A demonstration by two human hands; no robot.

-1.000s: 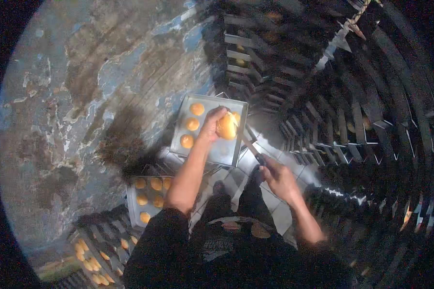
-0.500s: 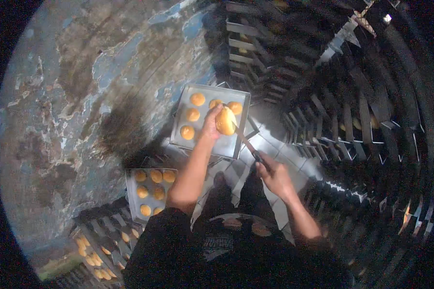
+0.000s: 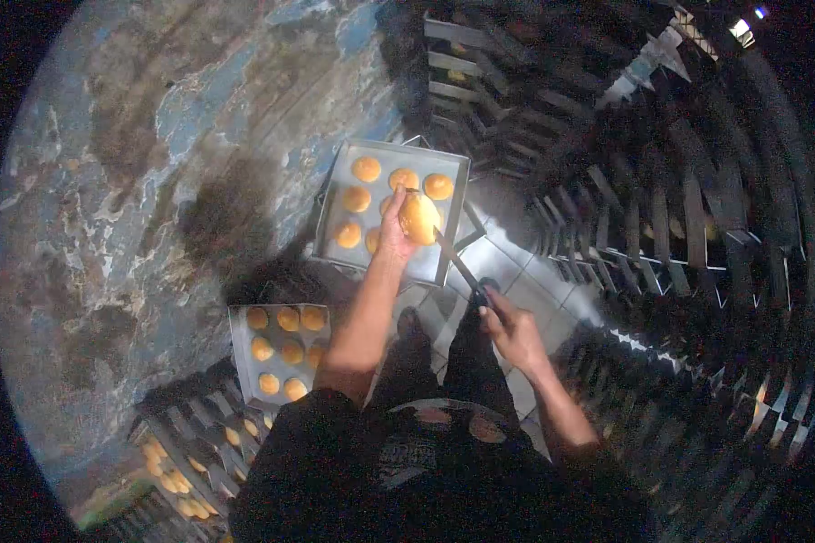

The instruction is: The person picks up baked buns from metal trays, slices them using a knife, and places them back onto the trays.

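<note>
A round golden bun (image 3: 420, 219) is gripped in my left hand (image 3: 397, 231), above a metal tray (image 3: 333, 217) that bears several more buns. In my right hand (image 3: 514, 335), lower and to the right, is the dark handle of a knife (image 3: 459, 261). The knife's blade slants up and left, and its tip is at the right side of the held bun. Whether the tip is inside the bun is too small to tell. My left hand and the bun hide part of the tray and some of its buns.
A second tray (image 3: 241, 357) of several buns is at the lower left, partly behind my left arm. Racks (image 3: 670, 226) line the right side, and another rack with bread (image 3: 177, 475) is at the bottom left. A peeling wall (image 3: 154, 181) fills the left. Tiled floor (image 3: 507, 262) shows between.
Both trays appear higher in the view. The bun in my left hand has turned, and the cut seen in it earlier no longer shows. The knife tip has come up to the bun's right side.
</note>
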